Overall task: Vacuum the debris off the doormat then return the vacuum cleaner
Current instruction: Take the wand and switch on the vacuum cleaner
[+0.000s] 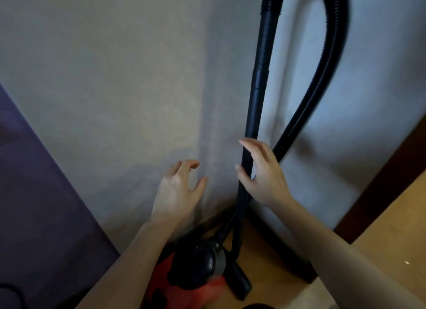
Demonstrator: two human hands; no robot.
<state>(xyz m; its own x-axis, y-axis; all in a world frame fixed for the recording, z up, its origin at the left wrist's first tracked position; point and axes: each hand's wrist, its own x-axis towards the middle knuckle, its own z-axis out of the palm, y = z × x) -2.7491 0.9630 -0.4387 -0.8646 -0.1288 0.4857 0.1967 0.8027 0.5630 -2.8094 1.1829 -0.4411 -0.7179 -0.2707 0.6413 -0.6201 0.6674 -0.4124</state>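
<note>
The red vacuum cleaner body point(184, 283) sits on the floor in the room corner, at the bottom of the view. Its black wand point(258, 78) stands upright against the wall, with the floor nozzle point(241, 284) resting beside the body. The ribbed black hose point(322, 67) loops up over the top and runs down behind the wand. My right hand point(262, 175) rests against the wand at mid height, with fingers and thumb straight and not closed round it. My left hand point(177, 189) hovers to the wand's left with loosely curled fingers, holding nothing. No doormat is in view.
Pale walls point(115, 90) meet in a corner right behind the vacuum. A dark purple surface point(34, 205) fills the lower left. A dark wooden door frame point(380, 182) and tan floor point(380, 228) lie to the right.
</note>
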